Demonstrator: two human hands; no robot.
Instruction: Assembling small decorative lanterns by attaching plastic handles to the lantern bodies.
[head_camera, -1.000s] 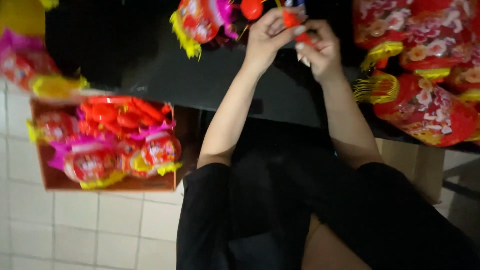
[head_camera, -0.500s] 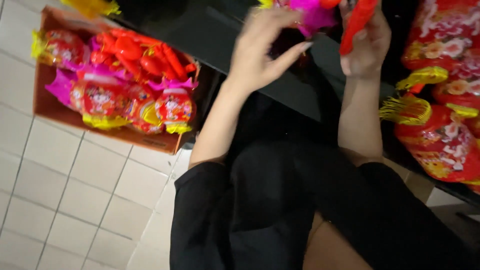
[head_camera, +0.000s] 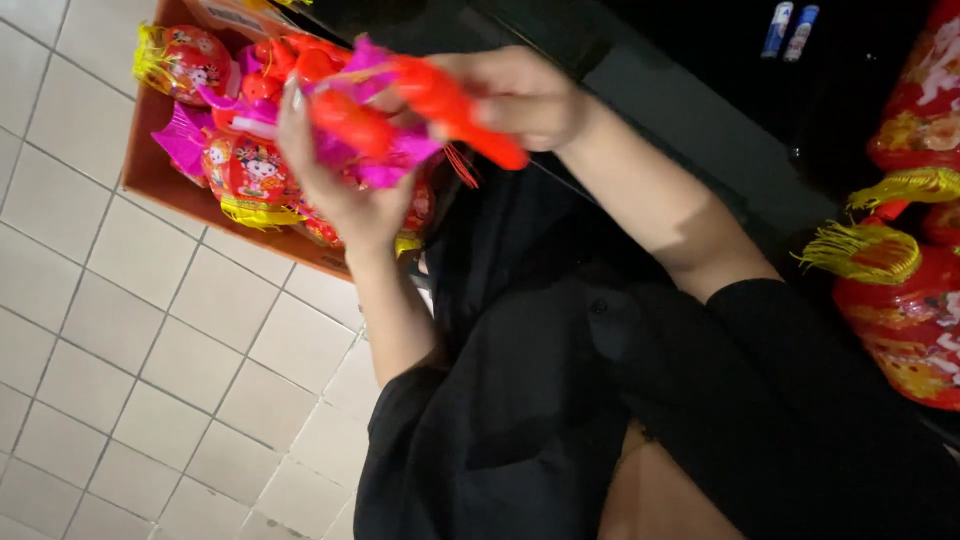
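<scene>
Behind the hands, a cardboard box (head_camera: 160, 180) of glossy red lanterns (head_camera: 245, 170) on pale tiles (head_camera: 150, 340); more fringed lanterns (head_camera: 900, 300) at right on a dark table (head_camera: 700, 110). Left hand (head_camera: 340, 190) cupped under a pink-and-orange toy (head_camera: 390, 125), blurred, probably plastic; right hand (head_camera: 525, 95) gripping its orange end above the lap.

- Light is uneven: the tiled floor (head_camera: 130, 330) at left is evenly and softly lit, a pale grey-white with no hard shadows.
- The upper right falls into near black; the dark bench (head_camera: 700, 110) shows only a faint sheen.
- Motion blur smears the left hand (head_camera: 345, 190), the right hand (head_camera: 520, 95) and the red and pink toy (head_camera: 400, 120) between them.
- The black clothing (head_camera: 560, 420) loses nearly all detail.
- The red lanterns (head_camera: 910, 300) at the right edge look soft and slightly saturated.
</scene>
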